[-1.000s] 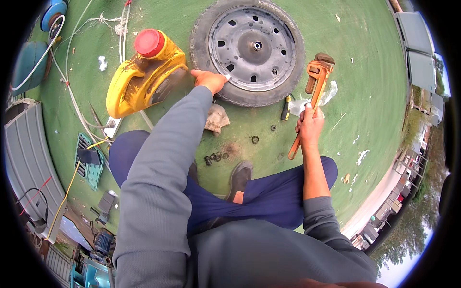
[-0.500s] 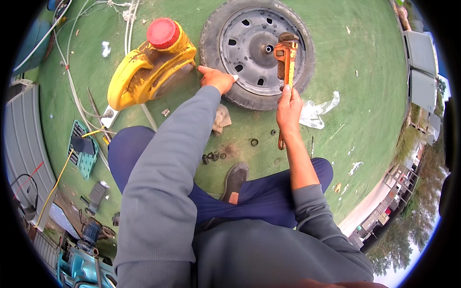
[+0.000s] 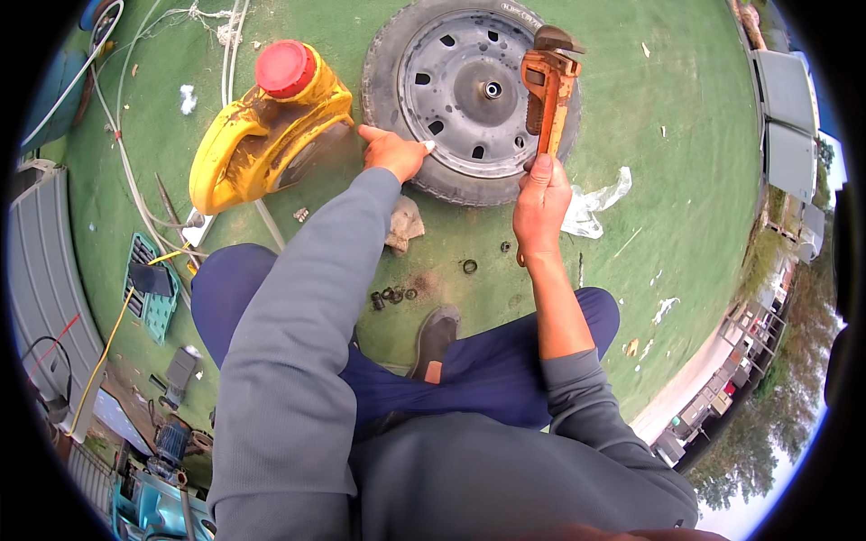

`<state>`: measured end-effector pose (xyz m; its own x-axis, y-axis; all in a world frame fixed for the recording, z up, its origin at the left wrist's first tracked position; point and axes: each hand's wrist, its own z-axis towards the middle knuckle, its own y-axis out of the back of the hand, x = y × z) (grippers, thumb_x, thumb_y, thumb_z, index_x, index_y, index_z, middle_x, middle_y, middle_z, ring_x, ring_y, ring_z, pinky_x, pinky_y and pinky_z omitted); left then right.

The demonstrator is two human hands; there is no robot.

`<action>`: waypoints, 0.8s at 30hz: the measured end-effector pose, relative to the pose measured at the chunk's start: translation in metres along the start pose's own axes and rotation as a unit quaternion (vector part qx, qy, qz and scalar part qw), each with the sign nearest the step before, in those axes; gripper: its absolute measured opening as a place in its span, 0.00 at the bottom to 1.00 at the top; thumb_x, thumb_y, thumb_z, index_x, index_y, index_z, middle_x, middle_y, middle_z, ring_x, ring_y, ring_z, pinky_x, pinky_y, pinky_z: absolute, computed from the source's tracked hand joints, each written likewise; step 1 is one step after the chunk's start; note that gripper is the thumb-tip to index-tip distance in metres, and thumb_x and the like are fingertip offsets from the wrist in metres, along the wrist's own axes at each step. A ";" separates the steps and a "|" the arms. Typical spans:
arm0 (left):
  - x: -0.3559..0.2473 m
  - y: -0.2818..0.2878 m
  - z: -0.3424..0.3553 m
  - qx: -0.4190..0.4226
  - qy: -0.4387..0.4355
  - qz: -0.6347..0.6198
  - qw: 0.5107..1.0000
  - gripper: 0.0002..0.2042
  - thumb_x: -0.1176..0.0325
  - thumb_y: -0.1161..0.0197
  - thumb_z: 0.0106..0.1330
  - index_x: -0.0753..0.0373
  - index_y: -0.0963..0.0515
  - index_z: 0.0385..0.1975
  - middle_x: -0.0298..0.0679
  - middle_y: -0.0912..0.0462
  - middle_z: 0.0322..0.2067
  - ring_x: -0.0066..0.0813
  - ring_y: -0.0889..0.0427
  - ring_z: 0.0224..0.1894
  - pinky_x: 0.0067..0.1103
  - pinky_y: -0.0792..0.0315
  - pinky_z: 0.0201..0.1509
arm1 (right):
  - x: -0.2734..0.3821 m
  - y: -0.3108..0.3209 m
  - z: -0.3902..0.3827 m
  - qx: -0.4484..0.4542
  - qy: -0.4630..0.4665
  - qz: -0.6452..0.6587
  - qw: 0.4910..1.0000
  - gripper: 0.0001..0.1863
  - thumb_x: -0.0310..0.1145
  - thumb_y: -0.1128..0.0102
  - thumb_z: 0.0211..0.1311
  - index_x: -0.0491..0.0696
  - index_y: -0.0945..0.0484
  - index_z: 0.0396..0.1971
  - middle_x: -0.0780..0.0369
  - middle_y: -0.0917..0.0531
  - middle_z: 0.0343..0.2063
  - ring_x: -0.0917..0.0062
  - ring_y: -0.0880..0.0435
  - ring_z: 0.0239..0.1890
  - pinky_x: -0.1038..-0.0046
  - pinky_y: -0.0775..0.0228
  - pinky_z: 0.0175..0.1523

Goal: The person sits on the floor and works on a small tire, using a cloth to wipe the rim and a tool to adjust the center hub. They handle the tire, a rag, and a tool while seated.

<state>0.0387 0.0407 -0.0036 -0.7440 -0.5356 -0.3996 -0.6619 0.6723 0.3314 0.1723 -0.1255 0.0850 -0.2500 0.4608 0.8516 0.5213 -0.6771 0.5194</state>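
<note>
In front of me a small wheel [image 3: 460, 171], a black tyre on a grey steel rim, rests on the green ground. My left hand [image 3: 394, 155] grips the tyre's near left edge, thumb on the sidewall and the other fingers partly hidden. An orange pipe wrench [image 3: 554, 95] is held upright by its handle in my right hand [image 3: 541, 206]. Its rusty jaw is over the right side of the wheel, apart from the hub [image 3: 491, 90]. Left of my left hand stands a dirty yellow jug [image 3: 236, 153] with a red cap [image 3: 285, 68].
A crumpled rag [image 3: 405, 225], a black ring [image 3: 469, 267] and several small dark parts lie before my shoe [image 3: 437, 339]. Clear plastic film [image 3: 591, 206] is right of the wheel. Left are a green socket case [image 3: 153, 287], white hoses [image 3: 229, 54] and a yellow cable [image 3: 99, 352].
My right hand has lifted the wrench closer to me, and its jaw has moved up and right. My left hand stays at the tyre. The whole view has shifted slightly.
</note>
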 end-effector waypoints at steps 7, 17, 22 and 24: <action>-0.009 -0.007 -0.005 -0.022 -0.010 0.008 1.000 0.52 0.55 0.19 0.57 0.72 0.54 0.66 0.66 0.29 0.63 0.55 0.24 0.66 0.37 0.30 0.70 | -0.052 -0.009 0.013 0.039 0.010 -0.182 0.982 0.25 0.49 0.51 0.82 0.40 0.24 0.34 0.49 0.23 0.21 0.57 0.24 0.24 0.56 0.29 0.37; -0.004 -0.003 -0.003 -0.044 -0.007 0.004 0.999 0.51 0.56 0.20 0.58 0.72 0.55 0.67 0.65 0.28 0.64 0.55 0.25 0.66 0.37 0.30 0.71 | 0.013 0.004 0.028 0.009 0.037 -0.007 0.999 0.26 0.49 0.50 0.81 0.39 0.25 0.31 0.52 0.24 0.19 0.61 0.27 0.22 0.63 0.30 0.35; -0.010 -0.008 -0.006 -0.047 -0.004 -0.003 0.999 0.52 0.56 0.20 0.58 0.72 0.56 0.68 0.64 0.28 0.64 0.55 0.25 0.67 0.37 0.30 0.71 | -0.030 -0.011 0.032 0.073 -0.046 -0.206 0.975 0.28 0.50 0.53 0.81 0.38 0.22 0.34 0.42 0.18 0.27 0.43 0.18 0.35 0.52 0.27 0.43; -0.009 -0.007 -0.005 -0.050 -0.016 0.001 0.999 0.52 0.56 0.20 0.58 0.72 0.56 0.68 0.64 0.28 0.64 0.55 0.25 0.67 0.37 0.30 0.71 | -0.029 0.005 0.032 0.065 -0.063 -0.173 0.981 0.29 0.51 0.53 0.82 0.38 0.24 0.33 0.46 0.20 0.24 0.52 0.20 0.30 0.56 0.28 0.41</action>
<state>0.0497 0.0380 0.0022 -0.7424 -0.5168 -0.4263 -0.6682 0.6177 0.4146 0.2082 -0.1235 0.0604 -0.3314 0.7227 0.6066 0.5255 -0.3926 0.7548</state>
